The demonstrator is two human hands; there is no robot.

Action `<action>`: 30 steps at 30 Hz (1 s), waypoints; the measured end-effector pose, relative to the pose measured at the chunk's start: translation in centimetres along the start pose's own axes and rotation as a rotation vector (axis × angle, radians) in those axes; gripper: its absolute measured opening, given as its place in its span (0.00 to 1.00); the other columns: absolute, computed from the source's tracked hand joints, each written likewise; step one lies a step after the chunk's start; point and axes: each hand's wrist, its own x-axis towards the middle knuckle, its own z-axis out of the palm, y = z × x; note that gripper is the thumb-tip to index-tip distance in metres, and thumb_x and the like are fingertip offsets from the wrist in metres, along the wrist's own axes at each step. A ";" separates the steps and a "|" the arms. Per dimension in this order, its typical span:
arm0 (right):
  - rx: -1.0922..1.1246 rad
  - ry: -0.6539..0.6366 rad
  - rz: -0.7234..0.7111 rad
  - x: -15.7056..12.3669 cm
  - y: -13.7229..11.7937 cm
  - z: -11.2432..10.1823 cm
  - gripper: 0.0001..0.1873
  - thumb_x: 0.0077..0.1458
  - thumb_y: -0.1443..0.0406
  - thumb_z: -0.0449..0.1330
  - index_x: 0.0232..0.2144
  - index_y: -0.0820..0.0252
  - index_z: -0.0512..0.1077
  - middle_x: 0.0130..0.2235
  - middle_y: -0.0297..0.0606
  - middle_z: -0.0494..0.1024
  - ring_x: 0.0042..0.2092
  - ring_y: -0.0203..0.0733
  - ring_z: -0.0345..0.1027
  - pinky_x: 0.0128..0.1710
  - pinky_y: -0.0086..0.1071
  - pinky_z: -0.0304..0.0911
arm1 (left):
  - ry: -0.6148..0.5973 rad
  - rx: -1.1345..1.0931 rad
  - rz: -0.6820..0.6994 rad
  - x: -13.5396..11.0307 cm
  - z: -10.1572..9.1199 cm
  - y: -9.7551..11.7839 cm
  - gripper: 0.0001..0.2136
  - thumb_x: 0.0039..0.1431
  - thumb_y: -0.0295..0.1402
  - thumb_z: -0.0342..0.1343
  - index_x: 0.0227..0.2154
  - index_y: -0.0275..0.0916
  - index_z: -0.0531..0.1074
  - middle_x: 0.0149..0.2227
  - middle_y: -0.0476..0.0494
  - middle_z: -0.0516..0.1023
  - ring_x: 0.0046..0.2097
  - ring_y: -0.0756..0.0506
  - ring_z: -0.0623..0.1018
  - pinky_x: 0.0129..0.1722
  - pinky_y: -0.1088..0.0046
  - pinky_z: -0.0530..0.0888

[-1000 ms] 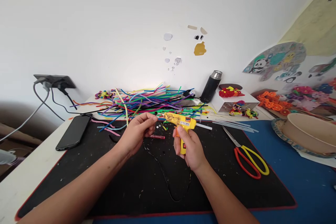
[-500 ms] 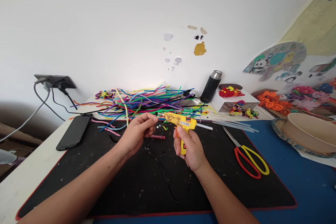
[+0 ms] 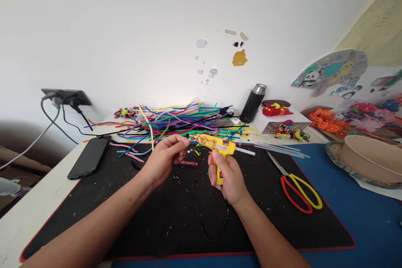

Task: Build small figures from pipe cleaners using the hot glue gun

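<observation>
My right hand (image 3: pixel 228 173) is wrapped round a yellow hot glue gun (image 3: pixel 216 144), its stained nozzle pointing left and a clear glue stick (image 3: pixel 246 151) poking out of the back. Just left of the nozzle, my left hand (image 3: pixel 172 150) pinches a tiny black piece (image 3: pixel 187 135), too small to name. The nozzle tip is very close to that piece; whether they touch I cannot tell. From the gun, a black cord (image 3: pixel 201 217) loops over the black mat (image 3: pixel 150 226). A dark red, pen-like stick (image 3: pixel 189 163) lies behind my left fingers.
Many pipe cleaners (image 3: pixel 176 119) are heaped against the wall. Scissors (image 3: pixel 298 188) with red and yellow handles lie at right, a phone (image 3: pixel 89 158) at left. A black thermos (image 3: pixel 253 103), white box (image 3: pixel 279 123) and pale bowl (image 3: pixel 375 157) stand at the back and right.
</observation>
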 end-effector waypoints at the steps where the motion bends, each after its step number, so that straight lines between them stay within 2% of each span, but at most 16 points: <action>1: 0.000 0.000 0.001 0.0 0.0 0.0 0.27 0.61 0.42 0.61 0.29 0.59 0.70 0.13 0.28 0.67 0.15 0.31 0.51 0.13 0.24 0.45 | 0.000 0.001 0.001 0.0 0.0 0.0 0.16 0.51 0.42 0.72 0.26 0.38 0.73 0.19 0.54 0.65 0.22 0.53 0.60 0.23 0.75 0.53; 30: -0.008 0.020 0.010 -0.1 -0.2 0.2 0.27 0.59 0.41 0.62 0.28 0.58 0.69 0.13 0.28 0.66 0.15 0.31 0.50 0.13 0.24 0.45 | 0.004 -0.003 -0.001 0.0 0.1 0.1 0.15 0.52 0.42 0.72 0.26 0.38 0.73 0.20 0.55 0.65 0.22 0.53 0.61 0.23 0.75 0.54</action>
